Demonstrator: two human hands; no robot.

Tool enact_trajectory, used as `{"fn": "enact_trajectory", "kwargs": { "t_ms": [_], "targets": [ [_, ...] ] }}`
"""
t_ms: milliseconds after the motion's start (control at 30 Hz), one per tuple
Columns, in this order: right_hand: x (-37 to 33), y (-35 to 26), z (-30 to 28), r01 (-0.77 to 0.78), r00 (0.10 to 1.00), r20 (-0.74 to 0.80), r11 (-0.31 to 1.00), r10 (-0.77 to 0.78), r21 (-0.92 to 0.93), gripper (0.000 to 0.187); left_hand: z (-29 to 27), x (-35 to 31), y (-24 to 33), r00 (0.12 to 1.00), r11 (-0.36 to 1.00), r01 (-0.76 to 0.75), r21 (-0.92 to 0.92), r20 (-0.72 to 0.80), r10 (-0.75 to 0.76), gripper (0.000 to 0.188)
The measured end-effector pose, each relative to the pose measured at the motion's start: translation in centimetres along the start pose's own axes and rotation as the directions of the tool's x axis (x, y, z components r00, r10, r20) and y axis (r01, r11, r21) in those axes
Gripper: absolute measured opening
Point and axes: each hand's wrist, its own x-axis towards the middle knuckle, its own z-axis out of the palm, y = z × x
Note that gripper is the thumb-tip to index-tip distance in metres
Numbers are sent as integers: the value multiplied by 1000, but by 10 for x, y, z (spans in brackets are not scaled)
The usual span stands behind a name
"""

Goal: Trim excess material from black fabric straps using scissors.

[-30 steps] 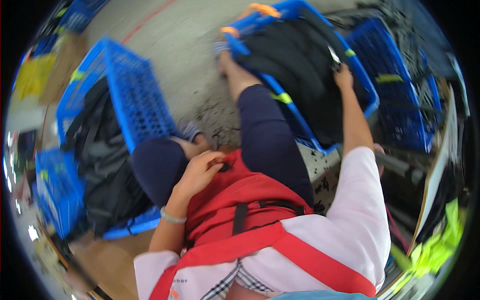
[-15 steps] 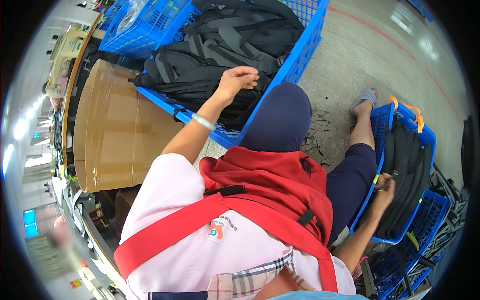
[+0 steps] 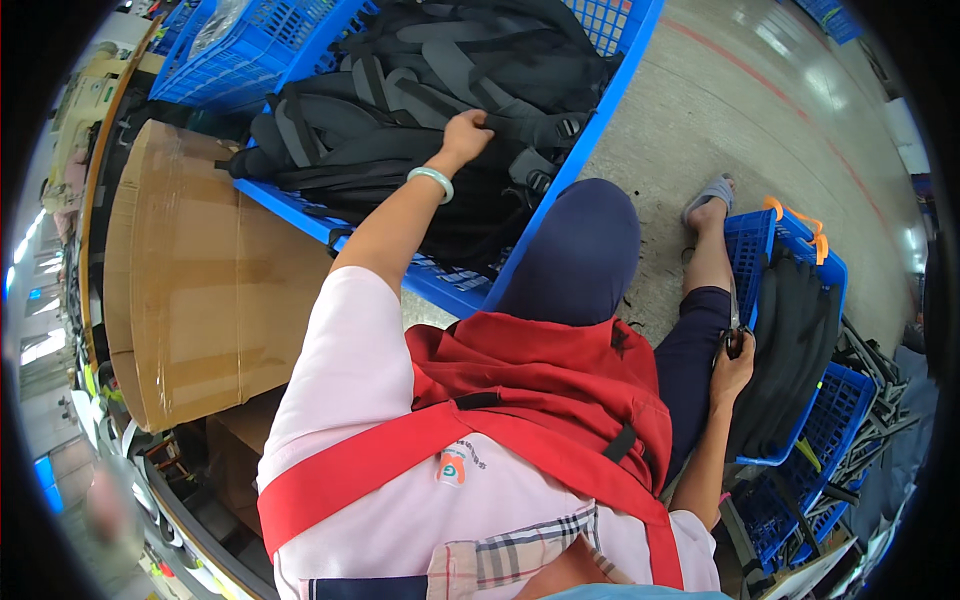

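And in with the left hand (image 3: 467,140) at twelve o'clock, lower onto the black and grey padded straps (image 3: 445,68) than half a second ago! Curled in and narrow at the fingertips, right at the heap; can't tell whether pinching a strap. Across to half past three with the right hand (image 3: 733,372): wrapped around the dark handles of the scissors (image 3: 738,344), blades toward twelve, now over by the right thigh (image 3: 688,362) rather than at the black padded strips (image 3: 795,330). Looks like left-handed work only, scissors on no strap.

Containers next. At nine, tall brown cardboard (image 3: 200,270), inside not visible. At half past ten, a blue crate (image 3: 225,75) with clear plastic (image 3: 220,28) in it. Toward eleven, the large blue basket (image 3: 458,288), heaped with those same straps, black buckles (image 3: 568,128) among them. At three, a narrower blue crate (image 3: 748,250), packed with the black strips lengthwise. At four, another blue crate (image 3: 832,402), near thin dark strips (image 3: 868,385).
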Motion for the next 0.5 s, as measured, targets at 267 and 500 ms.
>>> {"fn": "enact_trajectory", "kwargs": {
  "t_ms": [267,500],
  "targets": [
    [6,-3,11,-53,999,1,999,53,3,19,57,23,66,840,917,-350,191,497,217,72],
    [6,-16,6,-84,996,29,995,83,50,19,-56,-21,162,839,812,-505,-293,55,541,36]
  ]
}}
